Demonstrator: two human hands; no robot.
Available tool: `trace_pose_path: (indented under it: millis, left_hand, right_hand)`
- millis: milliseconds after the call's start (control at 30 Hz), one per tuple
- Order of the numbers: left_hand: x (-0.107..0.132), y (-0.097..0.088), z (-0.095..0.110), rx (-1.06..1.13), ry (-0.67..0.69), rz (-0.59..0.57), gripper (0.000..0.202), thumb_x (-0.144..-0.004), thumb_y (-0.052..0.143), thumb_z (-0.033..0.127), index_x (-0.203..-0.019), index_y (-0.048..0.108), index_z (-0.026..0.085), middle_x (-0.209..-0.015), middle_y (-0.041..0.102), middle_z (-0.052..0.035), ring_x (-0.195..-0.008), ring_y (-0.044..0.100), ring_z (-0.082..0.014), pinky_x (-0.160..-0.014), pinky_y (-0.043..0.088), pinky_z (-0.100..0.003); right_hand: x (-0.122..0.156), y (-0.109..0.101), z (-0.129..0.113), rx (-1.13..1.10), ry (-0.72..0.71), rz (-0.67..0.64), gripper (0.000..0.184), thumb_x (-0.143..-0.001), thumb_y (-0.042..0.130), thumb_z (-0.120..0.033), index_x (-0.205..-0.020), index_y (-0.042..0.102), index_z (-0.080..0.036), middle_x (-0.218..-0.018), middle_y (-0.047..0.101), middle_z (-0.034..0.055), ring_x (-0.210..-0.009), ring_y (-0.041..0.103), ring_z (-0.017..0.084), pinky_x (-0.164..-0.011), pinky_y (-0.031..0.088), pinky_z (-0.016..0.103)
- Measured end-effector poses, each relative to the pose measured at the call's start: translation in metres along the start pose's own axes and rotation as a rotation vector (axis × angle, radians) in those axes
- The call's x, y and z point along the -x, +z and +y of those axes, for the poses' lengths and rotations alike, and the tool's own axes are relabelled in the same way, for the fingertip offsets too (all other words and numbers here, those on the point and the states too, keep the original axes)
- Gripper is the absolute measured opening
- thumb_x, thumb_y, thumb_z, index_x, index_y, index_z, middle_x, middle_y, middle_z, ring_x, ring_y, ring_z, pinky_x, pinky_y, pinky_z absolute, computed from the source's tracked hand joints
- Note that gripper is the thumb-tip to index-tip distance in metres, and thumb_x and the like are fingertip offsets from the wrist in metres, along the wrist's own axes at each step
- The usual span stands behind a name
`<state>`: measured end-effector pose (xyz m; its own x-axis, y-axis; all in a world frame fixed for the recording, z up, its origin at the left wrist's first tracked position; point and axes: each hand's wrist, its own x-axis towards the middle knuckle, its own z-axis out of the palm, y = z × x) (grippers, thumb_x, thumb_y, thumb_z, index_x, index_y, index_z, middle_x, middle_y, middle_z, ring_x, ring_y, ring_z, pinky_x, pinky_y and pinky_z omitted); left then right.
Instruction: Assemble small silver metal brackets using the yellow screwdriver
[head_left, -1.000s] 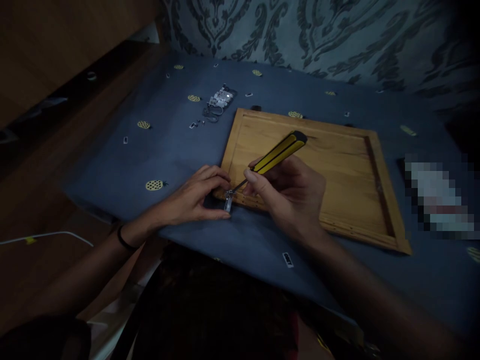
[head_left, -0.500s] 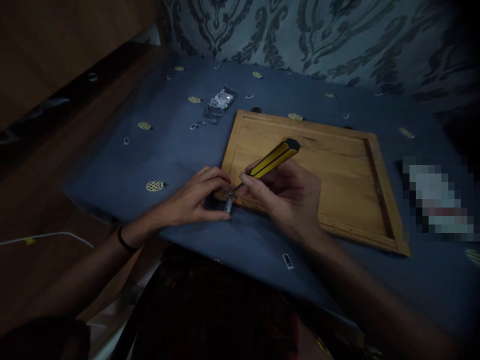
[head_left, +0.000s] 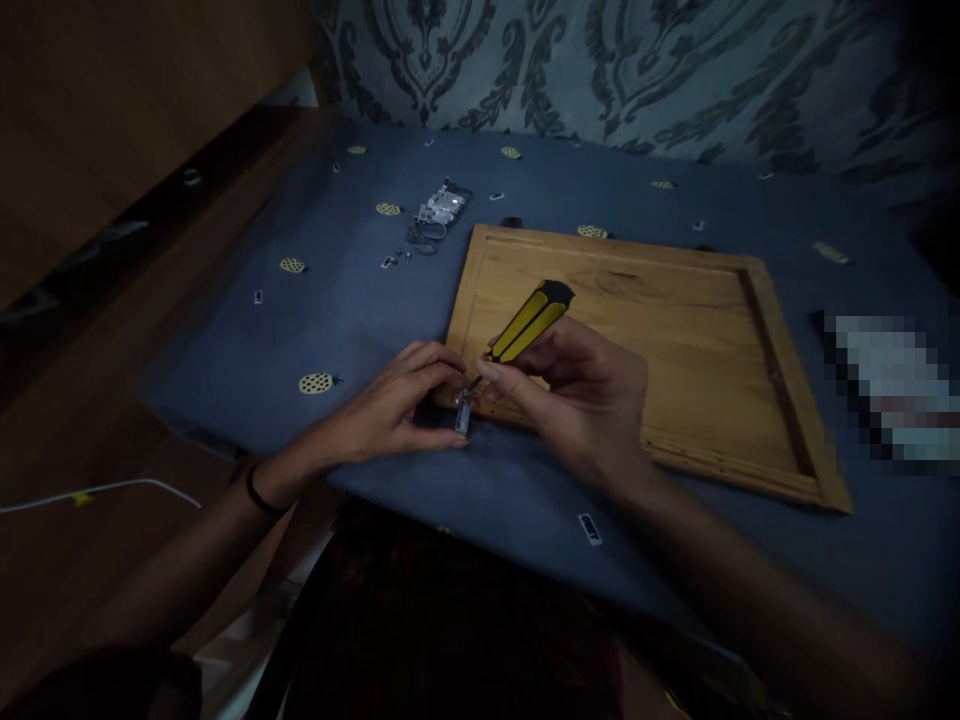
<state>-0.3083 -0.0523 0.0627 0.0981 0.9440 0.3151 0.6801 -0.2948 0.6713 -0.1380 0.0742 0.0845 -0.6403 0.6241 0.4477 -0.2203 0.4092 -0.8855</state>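
A framed wooden panel point(head_left: 660, 330) lies flat on a blue cloth with a pineapple print point(head_left: 337, 300). My right hand point(head_left: 577, 395) is closed around a yellow and black screwdriver point(head_left: 529, 320), its tip down at the panel's near left corner. My left hand point(head_left: 390, 405) pinches a small metal fitting point(head_left: 463, 410) against that same corner, right under the screwdriver tip.
A small heap of metal hardware point(head_left: 439, 210) and a few loose screws point(head_left: 395, 260) lie on the cloth at the back left. A blurred-out object point(head_left: 892, 385) sits at the right edge. A patterned wall point(head_left: 600, 70) stands behind, and wooden floor with a white cable point(head_left: 112, 490) lies to the left.
The screwdriver handle has swung left and more upright while its tip stays at the corner fitting. My left hand holds its place; the view has shifted slightly.
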Motion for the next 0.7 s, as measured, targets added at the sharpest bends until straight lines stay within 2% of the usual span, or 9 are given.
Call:
trace_pose_path:
  millis: [100,200,267,500,700]
  left_hand:
    - [0.000,0.000,-0.001,0.003,-0.005,0.003,0.042,-0.090,0.082,0.044,-0.120,0.064,0.020,-0.128,0.063,-0.0115,-0.121,0.059,-0.0291,-0.105,0.052,-0.044]
    - [0.000,0.000,-0.001,0.021,0.005,0.011,0.041,-0.089,0.083,0.043,-0.119,0.065,0.020,-0.127,0.064,-0.0111,-0.120,0.059,-0.0285,-0.105,0.052,-0.043]
    - [0.000,0.000,0.000,0.026,0.003,0.012,0.040,-0.089,0.083,0.043,-0.118,0.066,0.020,-0.127,0.064,-0.0108,-0.119,0.060,-0.0281,-0.104,0.052,-0.043]
    - [0.000,0.000,0.000,0.010,-0.022,-0.002,0.042,-0.090,0.081,0.046,-0.119,0.067,0.021,-0.128,0.064,-0.0109,-0.122,0.059,-0.0293,-0.106,0.051,-0.045]
    - [-0.001,-0.001,0.001,0.012,-0.034,-0.016,0.042,-0.091,0.080,0.048,-0.120,0.067,0.021,-0.128,0.064,-0.0107,-0.121,0.059,-0.0294,-0.106,0.051,-0.046]
  right_hand:
    - [0.001,0.003,-0.006,-0.024,-0.017,0.069,0.024,-0.081,0.090,-0.028,-0.077,0.066,-0.025,-0.066,0.070,-0.0065,-0.053,0.068,0.012,-0.051,0.057,0.025]
    - [-0.002,0.000,-0.017,-0.039,-0.012,0.178,0.028,-0.081,0.091,-0.036,-0.078,0.064,-0.027,-0.067,0.069,-0.0065,-0.052,0.068,0.013,-0.052,0.058,0.028]
    - [-0.004,-0.003,-0.021,-0.043,-0.004,0.204,0.029,-0.081,0.090,-0.041,-0.078,0.065,-0.028,-0.069,0.070,-0.0056,-0.053,0.069,0.013,-0.053,0.059,0.029]
    - [0.002,-0.003,-0.010,-0.046,0.049,0.045,0.027,-0.080,0.091,-0.036,-0.083,0.066,-0.026,-0.069,0.074,-0.0063,-0.058,0.074,0.015,-0.057,0.062,0.028]
    - [0.004,0.000,-0.007,-0.076,0.060,0.026,0.023,-0.082,0.090,-0.033,-0.085,0.068,-0.026,-0.071,0.075,-0.0062,-0.058,0.075,0.015,-0.058,0.063,0.026]
